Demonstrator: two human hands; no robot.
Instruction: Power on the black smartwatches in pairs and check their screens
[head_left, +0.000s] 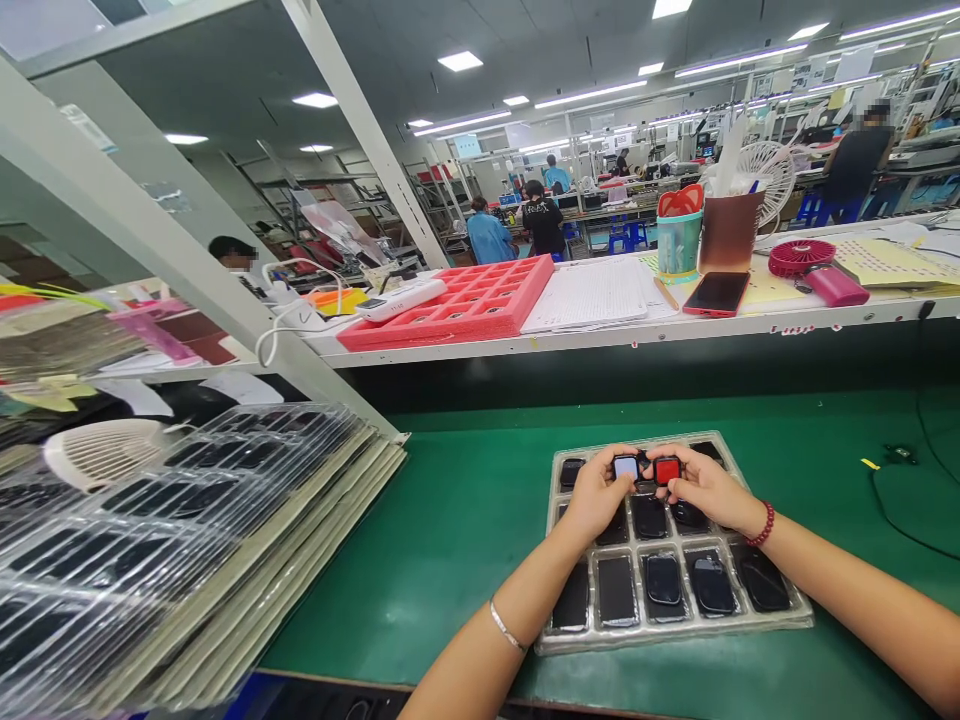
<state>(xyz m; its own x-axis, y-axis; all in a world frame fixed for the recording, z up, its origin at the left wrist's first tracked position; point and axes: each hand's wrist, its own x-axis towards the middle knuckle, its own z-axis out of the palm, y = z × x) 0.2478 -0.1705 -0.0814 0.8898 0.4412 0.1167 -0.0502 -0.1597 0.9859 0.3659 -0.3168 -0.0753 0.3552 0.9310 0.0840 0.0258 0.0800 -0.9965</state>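
Above the back part of a clear plastic tray [551, 645], both hands hold small square watch-like devices close together. My left hand [600, 492] grips a device with a pale lit screen [625, 467]. Between the thumb and fingers of my right hand [705, 487] is a device with a red lit screen [667, 470]. Dark rounded devices, such as one in the front row [664, 580], sit in the tray's compartments. The hands partly hide the back rows.
Stacked clear trays [247, 540] fill the left side of the green table [420, 560]. A shelf edge [600, 338] behind carries a red foam tray [517, 318], papers, a phone [718, 293] and a cup. A black cable [900, 520] lies at the right. People are farther back.
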